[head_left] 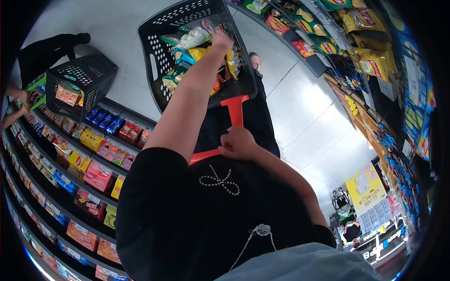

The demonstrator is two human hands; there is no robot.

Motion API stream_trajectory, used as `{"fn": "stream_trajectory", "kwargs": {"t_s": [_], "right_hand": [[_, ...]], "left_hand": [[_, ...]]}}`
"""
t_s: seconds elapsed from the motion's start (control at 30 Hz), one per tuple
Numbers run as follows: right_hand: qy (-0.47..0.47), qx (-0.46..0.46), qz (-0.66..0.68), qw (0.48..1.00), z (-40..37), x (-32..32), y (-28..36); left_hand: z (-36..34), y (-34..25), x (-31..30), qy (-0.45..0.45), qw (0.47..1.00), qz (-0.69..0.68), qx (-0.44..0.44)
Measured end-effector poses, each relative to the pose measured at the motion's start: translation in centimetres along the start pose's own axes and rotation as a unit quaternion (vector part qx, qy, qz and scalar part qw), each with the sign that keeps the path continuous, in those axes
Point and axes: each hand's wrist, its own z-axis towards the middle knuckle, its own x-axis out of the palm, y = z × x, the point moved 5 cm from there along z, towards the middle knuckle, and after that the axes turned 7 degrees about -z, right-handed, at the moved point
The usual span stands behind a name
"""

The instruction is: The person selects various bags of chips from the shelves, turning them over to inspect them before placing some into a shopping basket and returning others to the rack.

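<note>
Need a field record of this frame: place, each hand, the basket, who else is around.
place: shop aisle, snack shelves on both sides
left hand: reached into the basket, on the snack packets; grip unclear
right hand: closed around the orange handle
basket: dark, perforated walls, full of packets
nearby: second dark basket with a few packets; another person's hands at the shelf beside it

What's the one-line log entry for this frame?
left hand: in black basket, at snack packs | right hand: gripping orange handle | around: stocked shelves
</note>
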Motion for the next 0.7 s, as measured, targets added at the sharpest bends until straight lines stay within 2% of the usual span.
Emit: {"fn": "stream_trajectory", "kwargs": {"t_s": [0.13, 0.17, 0.27, 0.3, 0.4, 0.5, 0.57, 0.7], "right_hand": [[0.024, -0.035, 0.024, 0.999, 0.6, 0.0, -0.3], [0.042, -0.039, 0.027, 0.998, 0.6, -0.2, -0.4], [0.071, -0.03, 0.025, 0.997, 1.0, 0.4, -1.1], [0.068, -0.033, 0.026, 0.997, 1.1, 0.4, -1.3], [0.06, -0.036, 0.034, 0.997, 1.3, 0.2, -1.3], [0.062, -0.023, 0.04, 0.997, 1.7, -0.5, -1.2], [0.077, -0.01, 0.031, 0.997, 2.1, -1.3, -0.9], [0.011, -0.023, 0.044, 0.999, 2.5, -2.5, -0.7]], "left_hand": [[2.7, 0.6, 3.1, 0.057, 0.989, 0.136, 0.013], [3.4, 1.4, 4.2, 0.123, 0.984, 0.126, -0.025], [4.7, 3.5, 5.8, 0.125, 0.985, 0.09, -0.075], [3.1, 1.8, 3.6, 0.088, 0.99, 0.061, -0.095], [3.1, 1.1, 2.7, 0.123, 0.986, 0.084, -0.078], [3.6, 1.5, 2.4, 0.111, 0.989, 0.081, -0.064], [2.9, 0.8, 1.3, 0.096, 0.991, 0.09, -0.022], [1.1, 0.0, -1.0, 0.055, 0.993, 0.048, 0.089]]}}
